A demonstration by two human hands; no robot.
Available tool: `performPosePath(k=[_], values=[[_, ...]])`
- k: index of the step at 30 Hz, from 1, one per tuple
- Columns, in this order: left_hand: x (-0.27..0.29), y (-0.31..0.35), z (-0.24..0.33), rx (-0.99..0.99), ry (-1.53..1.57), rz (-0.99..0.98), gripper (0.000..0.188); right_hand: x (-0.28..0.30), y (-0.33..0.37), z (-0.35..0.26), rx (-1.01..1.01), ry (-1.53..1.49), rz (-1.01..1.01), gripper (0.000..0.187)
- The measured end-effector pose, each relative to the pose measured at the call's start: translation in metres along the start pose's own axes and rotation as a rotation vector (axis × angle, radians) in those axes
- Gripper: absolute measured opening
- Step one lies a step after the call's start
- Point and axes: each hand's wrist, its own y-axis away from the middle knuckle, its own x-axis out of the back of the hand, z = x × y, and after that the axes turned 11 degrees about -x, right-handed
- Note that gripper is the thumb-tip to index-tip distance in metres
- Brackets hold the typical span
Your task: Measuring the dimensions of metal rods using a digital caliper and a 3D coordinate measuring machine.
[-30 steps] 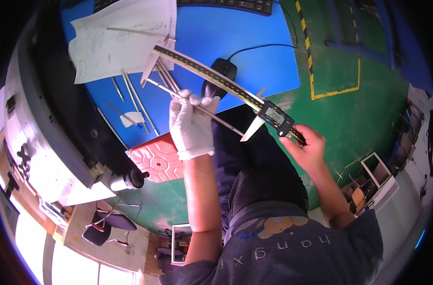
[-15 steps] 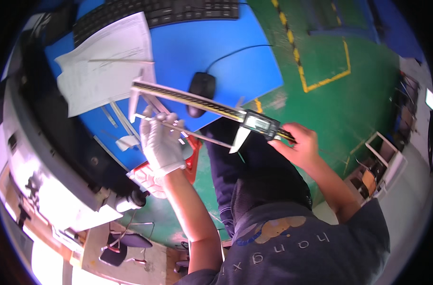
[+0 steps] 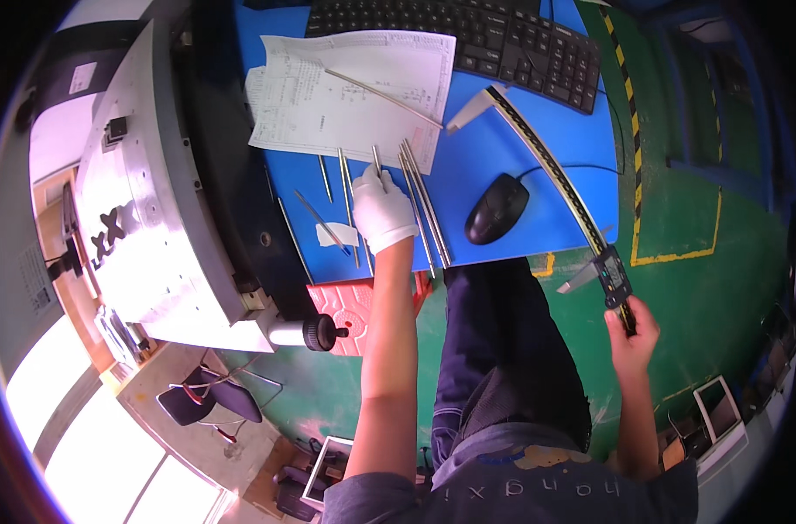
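On the blue counter [image 3: 503,157], the left hand [image 3: 382,210], in a white glove, rests on a thin metal rod [image 3: 376,164], its fingers closed over it, among other rods [image 3: 424,205] lying side by side below a paper sheet [image 3: 346,92]. The bare right hand [image 3: 632,330] grips the lower end of a long digital caliper [image 3: 555,183], held off the counter's edge, beside a black mouse [image 3: 496,208] and below a keyboard [image 3: 476,35].

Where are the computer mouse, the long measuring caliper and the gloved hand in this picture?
computer mouse [image 3: 496,208], head view, on the middle of its black back.
long measuring caliper [image 3: 551,170], head view, midway along its beam.
left hand [image 3: 382,208], head view, on the back of the white glove.
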Motion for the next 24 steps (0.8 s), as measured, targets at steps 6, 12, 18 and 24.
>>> performPosePath(k=[6,12,18,24], values=[[-0.004,-0.008,0.004,0.021,-0.057,-0.048,0.017,0.007,0.003,0.007,-0.046,-0.002,0.027,0.027],[0.011,-0.048,0.015,0.067,0.043,-0.06,0.029,0.009,0.007,0.005,-0.115,-0.017,0.016,0.028],[-0.013,-0.134,0.028,0.121,0.01,-0.151,0.038,0.008,0.016,0.011,-0.159,-0.056,0.076,0.03],[-0.038,-0.163,0.03,0.245,0.004,-0.282,0.032,0.01,0.027,0.017,-0.251,-0.064,0.097,0.03]])
